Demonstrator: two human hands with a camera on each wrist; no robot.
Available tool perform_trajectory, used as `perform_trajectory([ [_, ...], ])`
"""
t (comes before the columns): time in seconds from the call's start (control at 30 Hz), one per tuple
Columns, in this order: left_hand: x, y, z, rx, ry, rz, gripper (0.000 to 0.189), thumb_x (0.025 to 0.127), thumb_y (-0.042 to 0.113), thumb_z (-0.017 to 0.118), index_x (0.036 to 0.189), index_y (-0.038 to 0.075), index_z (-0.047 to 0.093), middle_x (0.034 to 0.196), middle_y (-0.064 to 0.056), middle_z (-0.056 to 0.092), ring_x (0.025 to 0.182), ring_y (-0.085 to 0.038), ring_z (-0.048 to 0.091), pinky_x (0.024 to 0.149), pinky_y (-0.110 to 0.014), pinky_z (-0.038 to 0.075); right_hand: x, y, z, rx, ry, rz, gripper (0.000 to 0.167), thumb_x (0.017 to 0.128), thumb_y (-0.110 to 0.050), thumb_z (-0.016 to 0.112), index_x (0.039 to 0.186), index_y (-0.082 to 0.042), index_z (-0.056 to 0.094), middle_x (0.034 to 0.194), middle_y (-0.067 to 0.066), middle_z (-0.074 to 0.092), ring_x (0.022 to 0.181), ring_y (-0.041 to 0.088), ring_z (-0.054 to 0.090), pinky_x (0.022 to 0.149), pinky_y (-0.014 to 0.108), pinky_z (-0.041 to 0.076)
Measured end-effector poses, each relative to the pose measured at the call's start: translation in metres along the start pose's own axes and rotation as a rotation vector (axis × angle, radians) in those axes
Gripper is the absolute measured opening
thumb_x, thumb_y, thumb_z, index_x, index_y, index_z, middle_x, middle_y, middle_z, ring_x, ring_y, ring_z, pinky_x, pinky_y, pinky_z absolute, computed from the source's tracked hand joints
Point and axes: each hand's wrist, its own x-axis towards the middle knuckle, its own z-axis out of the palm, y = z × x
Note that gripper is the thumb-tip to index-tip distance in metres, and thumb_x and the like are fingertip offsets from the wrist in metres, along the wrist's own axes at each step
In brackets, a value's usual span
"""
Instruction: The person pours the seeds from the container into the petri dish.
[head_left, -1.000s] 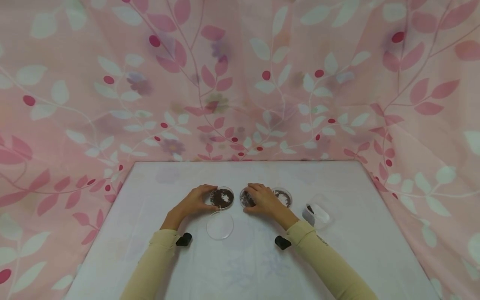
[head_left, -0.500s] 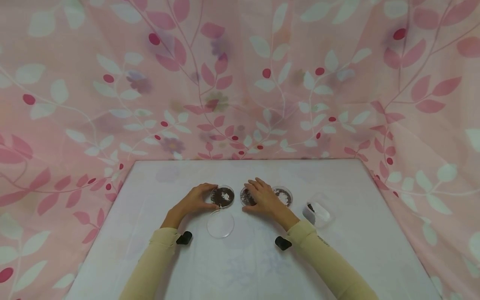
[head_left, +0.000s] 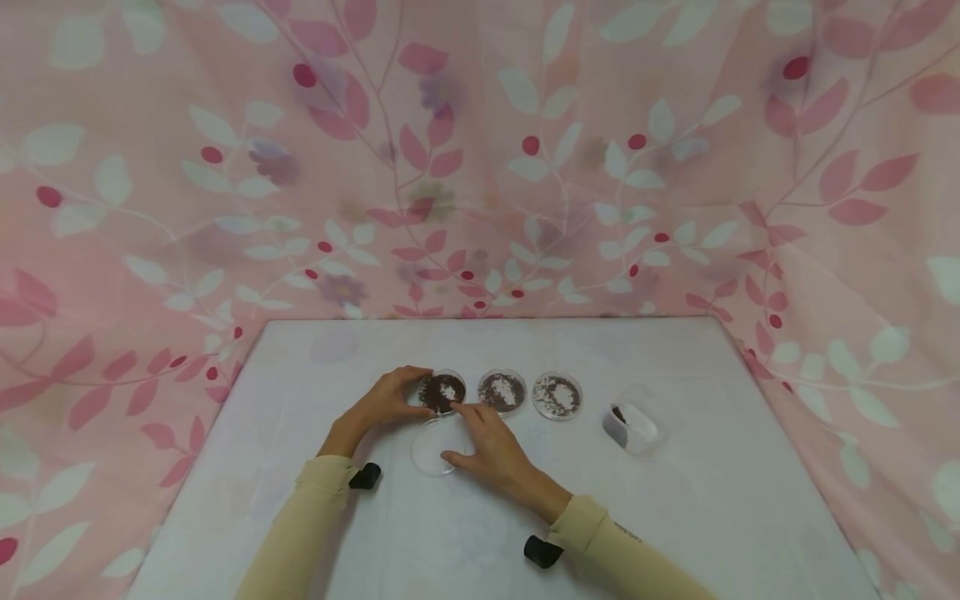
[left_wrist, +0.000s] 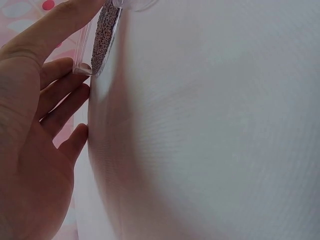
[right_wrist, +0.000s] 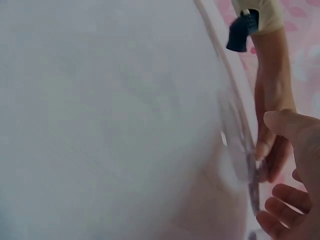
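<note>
My left hand (head_left: 390,396) grips a round clear petri dish (head_left: 442,390) of dark brown granules with a white patch, thumb at its near side and fingers at its far side. In the left wrist view the dish (left_wrist: 104,42) shows edge-on between thumb and fingers. Just in front lies a clear round lid (head_left: 426,450), flat on the table. Over the lid's right part reaches my right hand (head_left: 491,450), thumb and fingers spread apart, with nothing gripped. In the right wrist view its fingers (right_wrist: 285,205) are beside the dish and lid edges.
To the right, in a row with the held dish, stand a middle petri dish (head_left: 502,392) and a right petri dish (head_left: 557,396), both with dark and white contents. Farther right is a clear plastic tub (head_left: 636,429) with some dark material. A floral curtain (head_left: 480,167) hangs behind the white table (head_left: 675,517).
My right hand has left the middle dish and moved left and nearer, over the lid. That dish and the right one are now uncovered to view. The left hand stays put.
</note>
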Motion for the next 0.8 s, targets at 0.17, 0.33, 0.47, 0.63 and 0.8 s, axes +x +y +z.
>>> perform_trajectory([
  [0.17,-0.001,-0.001,0.000,-0.002,-0.001,0.000,0.079,0.070,0.036,0.088,0.137,0.008,0.057,0.137,-0.010,0.060,0.131,-0.030,0.052,0.111,-0.051,0.039,-0.010,-0.005,0.016,0.029,-0.009,0.082,0.080,0.077,-0.048,0.080,0.141,-0.011,0.048,0.130,0.004,0.059,0.124,0.021,0.054,0.102,0.040,0.048],
  [0.33,0.000,-0.001,0.000,-0.021,0.014,0.016,0.078,0.070,0.036,0.089,0.136,0.006,0.058,0.136,-0.010,0.061,0.130,-0.031,0.052,0.111,-0.052,0.039,-0.011,-0.008,0.024,0.010,-0.002,0.065,0.084,0.072,-0.049,0.083,0.139,-0.012,0.050,0.129,0.003,0.060,0.124,0.022,0.054,0.104,0.041,0.046],
  [0.47,0.000,-0.001,0.000,-0.020,0.017,0.018,0.079,0.069,0.038,0.089,0.135,0.007,0.058,0.135,-0.010,0.061,0.130,-0.031,0.053,0.111,-0.051,0.039,-0.012,-0.011,0.028,-0.018,-0.016,0.070,0.088,0.069,-0.052,0.085,0.140,-0.013,0.050,0.130,0.002,0.059,0.127,0.022,0.052,0.106,0.042,0.043],
  [0.63,0.000,0.000,0.000,-0.016,0.019,0.006,0.080,0.069,0.038,0.089,0.136,0.007,0.058,0.135,-0.010,0.061,0.130,-0.030,0.053,0.111,-0.051,0.039,-0.012,-0.010,0.033,-0.070,0.010,0.055,0.088,0.067,-0.054,0.085,0.138,-0.014,0.051,0.129,0.002,0.059,0.126,0.023,0.052,0.104,0.043,0.044],
  [0.8,-0.001,0.001,-0.001,-0.012,0.011,-0.003,0.079,0.069,0.036,0.089,0.136,0.007,0.058,0.135,-0.011,0.061,0.131,-0.030,0.052,0.112,-0.051,0.039,-0.013,-0.009,0.035,-0.083,0.022,0.050,0.086,0.067,-0.055,0.084,0.136,-0.015,0.052,0.128,0.000,0.059,0.125,0.021,0.052,0.103,0.042,0.044],
])
